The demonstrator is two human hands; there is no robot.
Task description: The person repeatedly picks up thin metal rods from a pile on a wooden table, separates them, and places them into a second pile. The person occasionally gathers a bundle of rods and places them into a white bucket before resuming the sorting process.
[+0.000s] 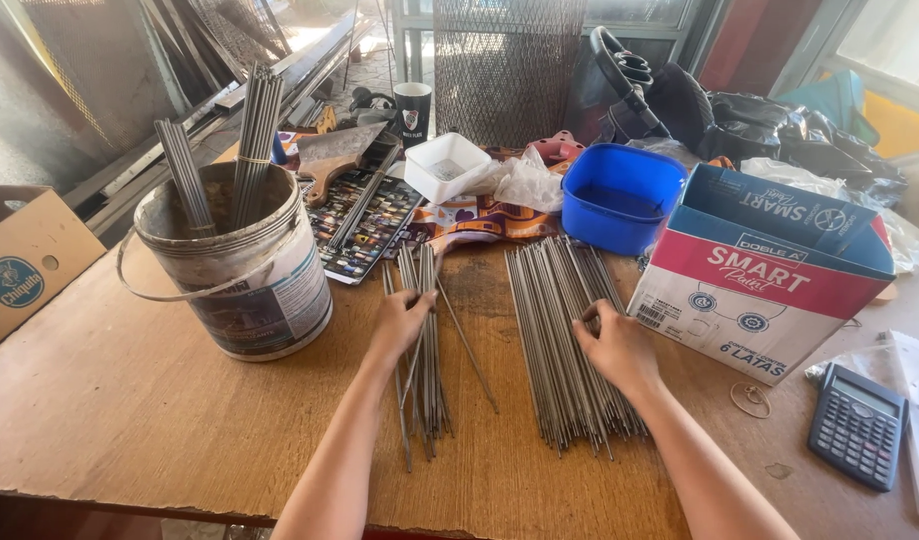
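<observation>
Left hand: the left hand (402, 318) lies palm down on the small pile (423, 350) of thin grey rods, fingers spread over their upper half; it seems to pin or fan them rather than grip, though the fingertips are hidden behind the hand.
Right hand: the right hand (618, 345) rests on the right edge of the big pile (572, 345), fingers curled narrow as if pinching a few rods from the top; what exactly lies between the fingers cannot be told.
Small pile: loose and splayed on the table (130, 400), one rod slanting off to the right, which suits rods laid down one at a time.
Big pile: packed, parallel, ends roughly level, just beside the cardboard box (755, 290), whose side keeps that edge from spreading.
Piles: near each other but apart, a bare strip of table between them, so the two lots stay separate.
Bucket (235, 265): left of the small pile, holding two bundles of rods standing upright, leaning on the rim.
Beyond: a blue tub (620, 195) and a white tray (447, 165) behind the piles; a calculator (858, 425) at the far right.
</observation>
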